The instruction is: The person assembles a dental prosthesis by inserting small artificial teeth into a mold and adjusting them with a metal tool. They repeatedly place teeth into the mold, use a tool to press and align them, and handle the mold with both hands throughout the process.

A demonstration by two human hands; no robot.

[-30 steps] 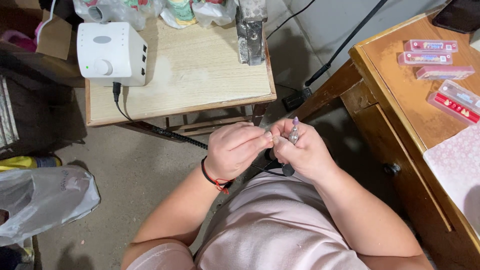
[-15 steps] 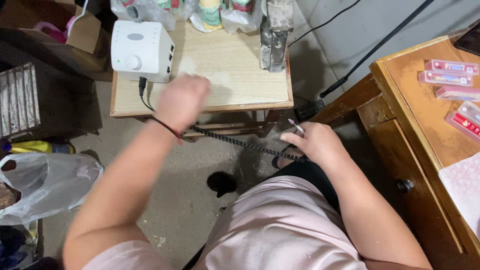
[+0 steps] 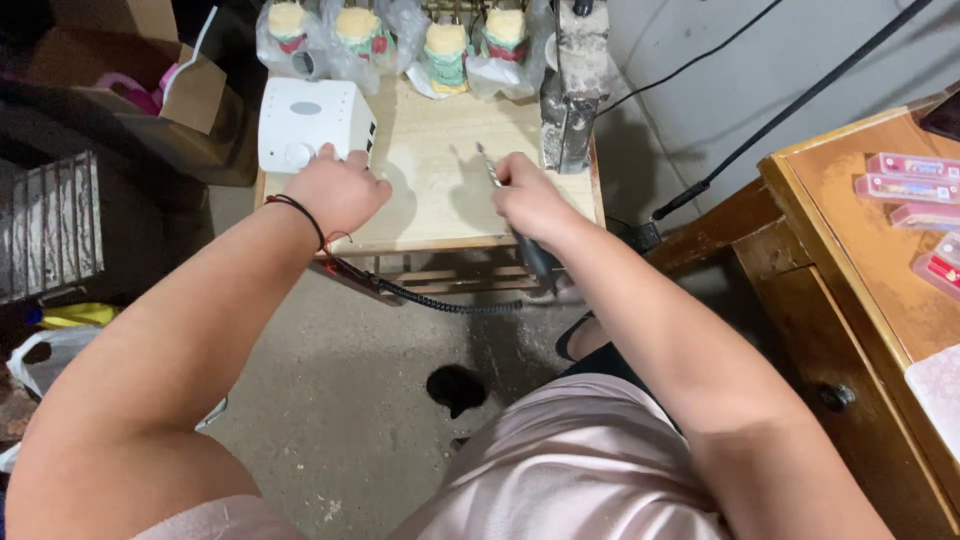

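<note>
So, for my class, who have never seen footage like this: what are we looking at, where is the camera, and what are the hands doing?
The camera sits on a person's head and looks down at their own bare arms. The left hand touches a white box with a round knob, standing on a small wooden table. The right hand holds a pen-shaped tool on a coiled black cable, tip pointing up. Wrapped jars line the table's far edge. A wooden desk with flat pink cases stands to the right.

Bare arms, black wristband (image 3: pixel 300 214), pale pink top (image 3: pixel 560 470)
</note>
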